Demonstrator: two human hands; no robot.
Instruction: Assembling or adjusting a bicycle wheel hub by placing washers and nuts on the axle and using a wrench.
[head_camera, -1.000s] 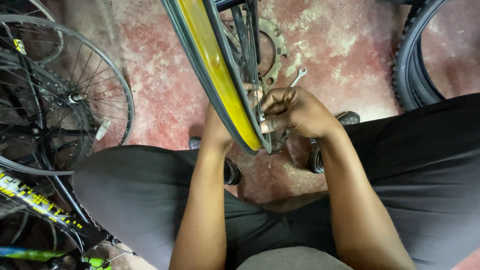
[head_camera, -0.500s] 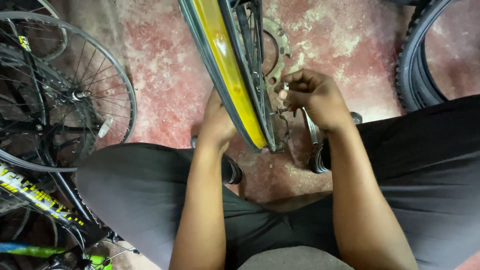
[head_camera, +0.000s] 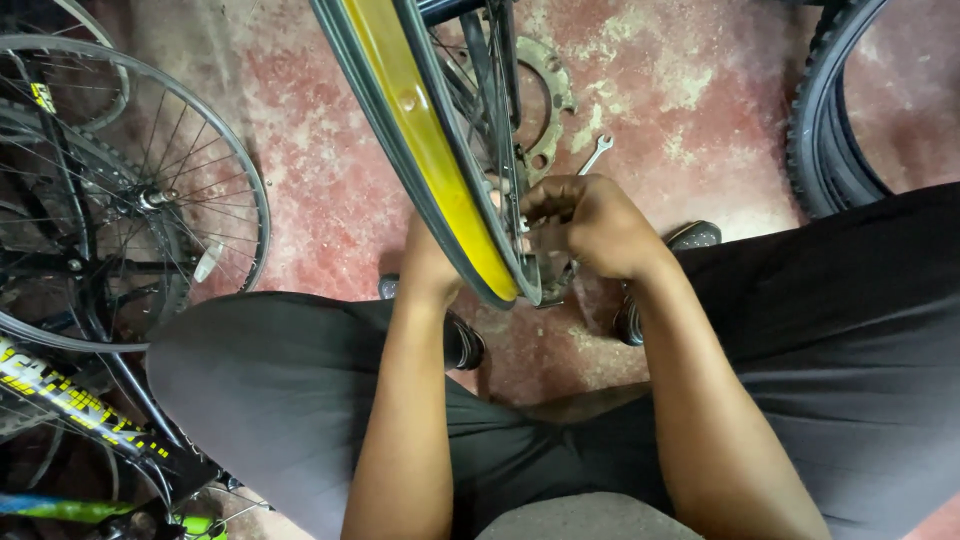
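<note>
A: Describe the item being worked on.

B: A bicycle wheel, seen nearly edge-on. It has a black tyre, a yellow band along the rim and thin metal spokes. It stands between the two hands, its lowest part just below the fingers.

A: State of the fingers?

B: The right hand is curled tight, fingertips pinched on a small metal part at the spokes; the part is too small to identify. The left hand is pressed against the far side of the tyre. Its fingers are hidden by the rim, so I cannot tell how they are set.

A: What surrounds the fingers?

B: Just above them, a flat toothed metal ring and a small spanner lie on the mottled red floor. Well to their left, a second spoked wheel. To their upper right, a knobby black tyre. Below them, a dark shoe and knees in dark trousers.

A: Obstructions?

B: The tyre and rim block the left fingertips from view.
</note>
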